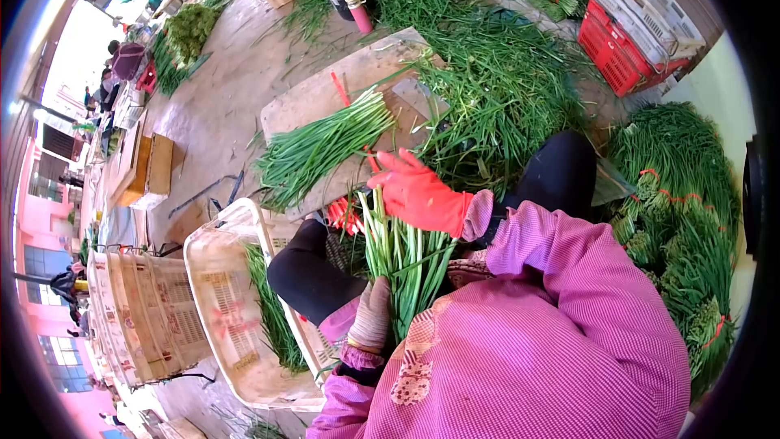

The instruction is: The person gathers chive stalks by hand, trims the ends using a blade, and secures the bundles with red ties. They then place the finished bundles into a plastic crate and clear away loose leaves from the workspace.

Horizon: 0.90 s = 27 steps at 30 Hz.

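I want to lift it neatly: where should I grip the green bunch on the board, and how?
Probably grip the bunch near its narrower, paler end, from above, with the right hand: it lies flat on the board, its stalks gathered there and fanning out toward the leafy tips.

The smock is checked pink, right hand gloved red, left hand gloved greyish

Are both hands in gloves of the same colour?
No: the right hand is gloved in bright orange-red, the left hand in a pale beige.
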Each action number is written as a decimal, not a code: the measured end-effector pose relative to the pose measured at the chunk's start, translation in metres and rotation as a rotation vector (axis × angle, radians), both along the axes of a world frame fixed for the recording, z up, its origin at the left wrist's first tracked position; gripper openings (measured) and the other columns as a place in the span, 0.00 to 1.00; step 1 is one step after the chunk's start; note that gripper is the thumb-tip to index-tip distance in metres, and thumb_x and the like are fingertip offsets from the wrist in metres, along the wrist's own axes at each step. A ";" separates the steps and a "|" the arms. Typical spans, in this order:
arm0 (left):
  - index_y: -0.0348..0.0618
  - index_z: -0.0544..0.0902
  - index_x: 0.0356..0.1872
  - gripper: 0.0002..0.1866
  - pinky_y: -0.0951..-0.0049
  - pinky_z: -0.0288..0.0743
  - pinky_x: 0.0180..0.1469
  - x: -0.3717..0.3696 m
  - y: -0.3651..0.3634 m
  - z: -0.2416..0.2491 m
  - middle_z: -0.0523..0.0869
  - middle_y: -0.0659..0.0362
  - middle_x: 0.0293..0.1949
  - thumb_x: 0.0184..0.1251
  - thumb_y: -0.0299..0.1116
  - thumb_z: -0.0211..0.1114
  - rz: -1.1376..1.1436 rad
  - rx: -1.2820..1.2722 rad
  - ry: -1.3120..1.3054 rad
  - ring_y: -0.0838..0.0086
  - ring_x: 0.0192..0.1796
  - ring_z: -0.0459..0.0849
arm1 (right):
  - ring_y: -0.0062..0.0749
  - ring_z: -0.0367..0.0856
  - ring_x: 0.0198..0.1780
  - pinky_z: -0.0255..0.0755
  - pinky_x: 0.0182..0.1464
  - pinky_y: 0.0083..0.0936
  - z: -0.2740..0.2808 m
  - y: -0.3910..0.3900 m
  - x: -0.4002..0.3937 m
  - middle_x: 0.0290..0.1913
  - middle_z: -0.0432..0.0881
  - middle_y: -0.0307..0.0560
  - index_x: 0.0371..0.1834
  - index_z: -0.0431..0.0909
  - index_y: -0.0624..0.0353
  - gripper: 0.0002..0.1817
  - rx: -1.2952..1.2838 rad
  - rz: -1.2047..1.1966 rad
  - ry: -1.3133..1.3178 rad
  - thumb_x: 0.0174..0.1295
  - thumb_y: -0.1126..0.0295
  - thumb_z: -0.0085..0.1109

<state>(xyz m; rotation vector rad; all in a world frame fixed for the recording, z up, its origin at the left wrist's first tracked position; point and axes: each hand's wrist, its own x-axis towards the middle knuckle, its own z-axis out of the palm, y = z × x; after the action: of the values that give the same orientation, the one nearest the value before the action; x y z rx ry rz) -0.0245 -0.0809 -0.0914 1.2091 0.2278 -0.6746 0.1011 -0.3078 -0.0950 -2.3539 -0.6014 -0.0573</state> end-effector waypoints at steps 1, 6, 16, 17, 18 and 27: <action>0.38 0.71 0.62 0.24 0.71 0.76 0.54 0.000 0.001 -0.001 0.82 0.56 0.53 0.77 0.47 0.51 0.003 -0.004 0.009 0.72 0.50 0.82 | 0.49 0.57 0.75 0.41 0.77 0.52 -0.019 -0.009 0.018 0.64 0.75 0.41 0.40 0.83 0.50 0.08 0.434 -0.084 0.189 0.62 0.63 0.58; 0.38 0.72 0.62 0.24 0.72 0.76 0.54 -0.001 0.001 -0.001 0.82 0.57 0.53 0.77 0.47 0.52 0.005 -0.005 0.025 0.72 0.51 0.82 | 0.48 0.66 0.70 0.55 0.73 0.51 0.043 -0.036 0.026 0.58 0.78 0.42 0.33 0.80 0.51 0.03 -0.109 -0.434 -0.602 0.62 0.67 0.59; 0.40 0.72 0.62 0.23 0.72 0.76 0.55 -0.002 0.000 0.003 0.82 0.57 0.53 0.77 0.47 0.52 -0.001 0.023 0.010 0.72 0.51 0.81 | 0.46 0.53 0.78 0.36 0.77 0.55 0.031 0.007 -0.013 0.65 0.77 0.38 0.30 0.85 0.45 0.04 0.028 -0.010 -0.169 0.52 0.63 0.67; 0.40 0.72 0.62 0.24 0.72 0.76 0.55 -0.001 -0.001 0.005 0.82 0.57 0.53 0.77 0.47 0.53 0.012 0.004 0.008 0.72 0.52 0.81 | 0.43 0.56 0.77 0.38 0.77 0.55 0.027 0.001 0.000 0.63 0.78 0.39 0.33 0.85 0.48 0.07 0.040 -0.087 -0.399 0.51 0.65 0.66; 0.40 0.72 0.62 0.24 0.72 0.76 0.55 -0.002 -0.003 0.008 0.82 0.57 0.53 0.77 0.47 0.53 0.008 0.002 0.010 0.72 0.52 0.81 | 0.44 0.57 0.76 0.39 0.77 0.55 0.026 -0.015 0.015 0.63 0.77 0.41 0.35 0.84 0.49 0.08 -0.065 -0.231 -0.540 0.52 0.65 0.65; 0.36 0.72 0.62 0.25 0.70 0.79 0.52 0.003 -0.001 0.005 0.82 0.55 0.54 0.75 0.46 0.54 0.006 -0.031 0.069 0.70 0.49 0.84 | 0.62 0.47 0.78 0.38 0.75 0.62 0.082 -0.038 -0.027 0.70 0.69 0.49 0.26 0.85 0.49 0.16 -0.147 -0.198 -0.210 0.58 0.48 0.63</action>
<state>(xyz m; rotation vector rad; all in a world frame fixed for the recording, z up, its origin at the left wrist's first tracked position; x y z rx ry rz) -0.0213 -0.0820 -0.0861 1.1565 0.2776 -0.7123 0.0742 -0.3454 -0.0134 -2.5637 -0.4827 -0.3644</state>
